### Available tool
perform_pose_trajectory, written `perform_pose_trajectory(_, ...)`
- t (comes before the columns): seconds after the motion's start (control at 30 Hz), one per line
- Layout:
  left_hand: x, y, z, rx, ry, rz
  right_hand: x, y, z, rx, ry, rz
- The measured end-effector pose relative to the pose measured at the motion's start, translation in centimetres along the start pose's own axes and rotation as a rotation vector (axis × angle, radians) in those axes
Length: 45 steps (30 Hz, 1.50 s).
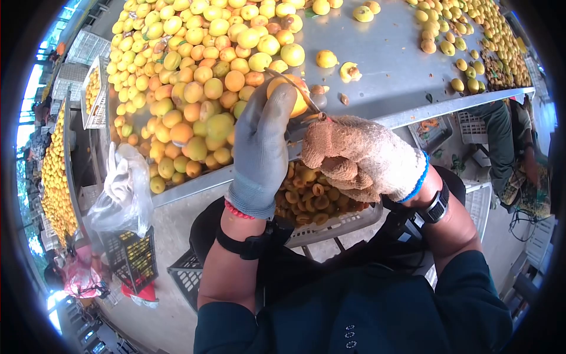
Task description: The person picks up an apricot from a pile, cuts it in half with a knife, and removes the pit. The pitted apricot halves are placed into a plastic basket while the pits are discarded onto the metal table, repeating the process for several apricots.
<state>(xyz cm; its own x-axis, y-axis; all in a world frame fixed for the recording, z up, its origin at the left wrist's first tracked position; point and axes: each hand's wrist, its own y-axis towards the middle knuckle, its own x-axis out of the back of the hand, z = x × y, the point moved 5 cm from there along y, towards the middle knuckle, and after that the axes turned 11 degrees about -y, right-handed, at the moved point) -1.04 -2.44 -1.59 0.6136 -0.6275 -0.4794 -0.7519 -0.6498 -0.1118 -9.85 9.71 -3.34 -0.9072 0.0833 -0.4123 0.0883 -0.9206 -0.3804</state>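
Observation:
My left hand, in a grey glove, is closed round an orange-yellow apricot with the thumb lying along its near side. My right hand, in a tan and white knitted glove, is closed on a small knife; its handle is hidden in the fist. The thin, curved knife blade lies across the apricot. Below both hands, a light plastic crate holds cut apricot halves. A large heap of whole apricots spreads over the metal table beyond my left hand.
The metal table has a raised near edge in front of me. More apricots lie at its far right. A plastic bag hangs at the left, above a black crate. Another person's leg shows at right.

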Motion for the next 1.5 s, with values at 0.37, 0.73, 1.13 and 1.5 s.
perform_pose_trajectory(0.37, 1.3, 0.1, 1.5, -0.052, 0.316, 0.013, -1.7, 1.5, 1.2, 0.069, -0.213, -0.069)
perform_pose_trajectory(0.73, -0.9, -0.8, 0.0, 0.011, -0.178, 0.106, -2.9, 2.4, -0.7, 0.252, 0.286, 0.085)
perform_pose_trajectory(1.13, 1.7, 0.6, 0.3, 0.072, -0.429, 0.117, 1.5, -0.2, 1.0, 0.268, -0.033, -0.091)
perform_pose_trajectory(1.5, -1.3, -2.9, 1.2, 0.020, 0.536, 0.498, 8.4, 2.0, 7.2, 0.025, -0.903, -0.810)
